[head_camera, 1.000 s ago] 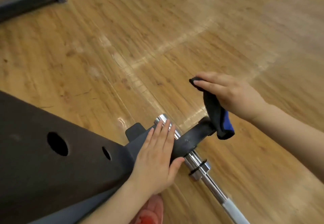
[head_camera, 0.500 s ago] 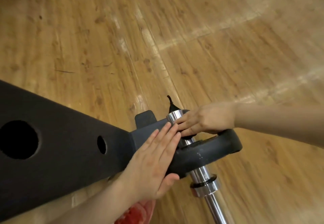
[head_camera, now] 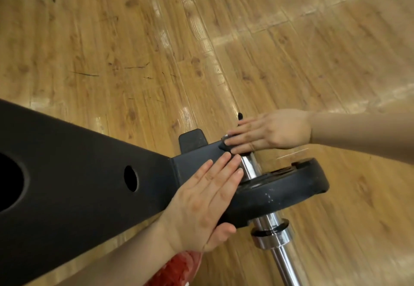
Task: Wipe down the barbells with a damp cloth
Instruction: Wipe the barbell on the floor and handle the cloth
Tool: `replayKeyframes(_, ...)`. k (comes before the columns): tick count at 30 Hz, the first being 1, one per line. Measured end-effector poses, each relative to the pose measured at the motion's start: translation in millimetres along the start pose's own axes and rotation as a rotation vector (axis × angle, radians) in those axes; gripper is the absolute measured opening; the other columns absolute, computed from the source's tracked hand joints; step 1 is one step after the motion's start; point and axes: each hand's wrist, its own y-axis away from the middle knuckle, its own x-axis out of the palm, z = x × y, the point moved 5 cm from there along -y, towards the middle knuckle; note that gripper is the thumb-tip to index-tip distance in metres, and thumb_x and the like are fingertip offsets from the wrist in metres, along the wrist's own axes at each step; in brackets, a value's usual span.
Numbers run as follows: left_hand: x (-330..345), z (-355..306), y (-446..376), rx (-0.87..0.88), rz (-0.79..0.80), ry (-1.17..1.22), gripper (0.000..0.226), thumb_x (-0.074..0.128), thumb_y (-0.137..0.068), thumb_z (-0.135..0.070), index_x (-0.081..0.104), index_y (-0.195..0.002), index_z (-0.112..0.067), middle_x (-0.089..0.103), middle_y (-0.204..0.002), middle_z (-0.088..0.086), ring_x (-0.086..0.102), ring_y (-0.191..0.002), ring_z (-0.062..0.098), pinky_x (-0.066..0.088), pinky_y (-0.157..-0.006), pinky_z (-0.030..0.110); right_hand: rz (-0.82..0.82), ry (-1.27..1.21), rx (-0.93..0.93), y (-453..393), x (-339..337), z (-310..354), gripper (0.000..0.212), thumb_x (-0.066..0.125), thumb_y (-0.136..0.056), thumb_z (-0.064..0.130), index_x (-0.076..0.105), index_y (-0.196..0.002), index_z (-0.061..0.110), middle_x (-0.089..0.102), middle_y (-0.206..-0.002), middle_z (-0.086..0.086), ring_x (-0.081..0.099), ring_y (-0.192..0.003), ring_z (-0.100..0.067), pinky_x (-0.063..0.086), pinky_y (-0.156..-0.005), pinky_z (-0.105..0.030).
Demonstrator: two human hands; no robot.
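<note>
A chrome barbell (head_camera: 249, 167) runs from the lower right up to a black rack, with a black weight plate (head_camera: 282, 192) on its sleeve and a chrome collar (head_camera: 272, 234) below the plate. My right hand (head_camera: 268, 132) lies flat with straight fingers over the sleeve's end, pressing a dark cloth (head_camera: 240, 116) onto it. Only small bits of the cloth show past the fingers. My left hand (head_camera: 201, 203) rests flat on the plate's near side where it meets the rack, thumb under the plate's edge.
A wide black steel rack beam (head_camera: 78, 173) with round holes fills the left side, and a black hook (head_camera: 192, 139) sticks up beside the sleeve's end. A red shoe (head_camera: 177, 270) shows at the bottom. Wooden floor (head_camera: 201, 39) lies all around.
My right hand came down from above with the cloth onto the sleeve's end and has flattened out over it. My left hand has stayed on the plate.
</note>
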Motion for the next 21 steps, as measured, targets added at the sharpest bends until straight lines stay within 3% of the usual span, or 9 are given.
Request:
replayKeyframes(2,0.2,0.0,0.1,-0.001,-0.006,0.006,0.069,0.004,-0.100,-0.050,0.021,-0.144,0.000,0.022,-0.153,0.014,0.021,-0.145,0.030,0.020,-0.118,0.041,-0.006,0.018,0.004,-3.8,-0.5,2.7,0.042,0.030,-0.098,0.010,0.053,-0.133,0.003,0.051,-0.137,-0.016,0.045,-0.130,-0.032,0.037,-0.105,-0.050)
replayKeyframes(5,0.4,0.2,-0.1,0.009,-0.010,0.029,0.068,0.005,-0.100,-0.049,0.022,-0.144,0.000,0.024,-0.152,0.014,0.021,-0.145,0.030,0.019,-0.118,0.040,0.032,-0.024,-0.077,-2.4,8.4,23.5,0.045,0.019,-0.105,0.014,0.054,-0.132,0.003,0.053,-0.136,-0.014,0.046,-0.129,-0.032,0.038,-0.106,-0.049)
replayKeyframes(8,1.1,0.1,-0.9,0.010,-0.014,0.034,0.068,0.005,-0.100,-0.050,0.023,-0.143,0.000,0.024,-0.152,0.014,0.021,-0.145,0.029,0.020,-0.118,0.041,-0.024,-0.030,0.079,4.6,4.0,7.4,0.052,0.010,-0.104,0.019,0.047,-0.137,0.005,0.047,-0.142,-0.013,0.039,-0.134,-0.031,0.034,-0.109,-0.047)
replayKeyframes(10,2.1,0.5,-0.8,0.011,-0.015,0.038,0.068,0.006,-0.100,-0.050,0.022,-0.144,-0.001,0.024,-0.152,0.014,0.022,-0.145,0.029,0.020,-0.118,0.041,-0.035,-0.011,0.098,3.3,1.9,5.4,0.049,0.013,-0.104,0.017,0.047,-0.137,0.005,0.046,-0.142,-0.013,0.038,-0.135,-0.031,0.035,-0.108,-0.048)
replayKeyframes(14,2.6,0.9,-0.7,0.025,-0.018,0.055,0.068,0.006,-0.100,-0.050,0.022,-0.144,-0.001,0.024,-0.152,0.013,0.023,-0.145,0.030,0.021,-0.118,0.041,0.020,-0.030,-0.137,-3.3,7.1,29.1,0.039,0.032,-0.102,0.015,0.055,-0.131,0.005,0.053,-0.136,-0.013,0.046,-0.129,-0.030,0.039,-0.106,-0.046)
replayKeyframes(18,2.2,1.8,-1.6,0.024,-0.030,0.065,0.068,0.007,-0.100,-0.050,0.024,-0.143,-0.001,0.024,-0.152,0.014,0.023,-0.144,0.030,0.023,-0.117,0.044,-0.037,-0.020,0.062,-1.8,-1.6,3.5,0.052,0.011,-0.104,0.018,0.049,-0.135,0.003,0.048,-0.140,-0.015,0.038,-0.134,-0.032,0.029,-0.110,-0.045)
replayKeyframes(21,2.7,1.4,-0.7,0.036,-0.038,0.072,0.068,0.008,-0.100,-0.050,0.024,-0.143,0.000,0.024,-0.151,0.015,0.022,-0.144,0.030,0.022,-0.117,0.043,-0.028,0.018,-0.039,-6.2,4.7,16.3,0.043,0.021,-0.104,0.013,0.049,-0.134,0.003,0.052,-0.136,-0.016,0.043,-0.130,-0.034,0.035,-0.108,-0.048)
